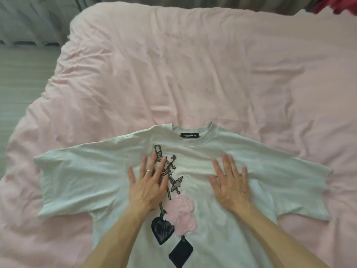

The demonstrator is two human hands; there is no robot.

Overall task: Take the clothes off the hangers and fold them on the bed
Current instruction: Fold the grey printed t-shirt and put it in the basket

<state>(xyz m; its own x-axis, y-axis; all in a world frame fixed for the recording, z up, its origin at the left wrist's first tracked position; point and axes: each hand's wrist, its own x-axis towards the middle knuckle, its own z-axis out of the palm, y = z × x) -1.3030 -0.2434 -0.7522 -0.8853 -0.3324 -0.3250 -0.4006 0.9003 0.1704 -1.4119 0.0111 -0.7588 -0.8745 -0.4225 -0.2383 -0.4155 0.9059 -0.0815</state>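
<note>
Head view: we look down on a pale mint short-sleeved cotton T-shirt (pixel 222 225). It lies flat & face up on the bed's wrinkled pink duvet (pixel 173 74), collar away from us, both sleeves spread out to the sides, hem running off the bottom edge of the pic. Our left hand (pixel 146 184) lies palm down on the chest, fingers straight & fanned, gripping nothing. It partly covers the top of the printed key-chain graphic (pixel 174 180). A thin ring (pixel 149 171) sits on one of its fingers. Our right hand (pixel 229 184) is pressed flat on the other half of the chest, fingers likewise straight & apart, nothing grasped. The two hands are apart w/ the print between them. Lower down the print: a pink fuzzy patch (pixel 180 215), a black heart (pixel 162 231) & a black diamond (pixel 180 254). A black neck label (pixel 189 135) shows inside the collar, text too small to read. Far left: grey curtain (pixel 29 20) & pale floor (pixel 19 84). Top right corner: a bit of red cloth (pixel 336 5), blurred.
</note>
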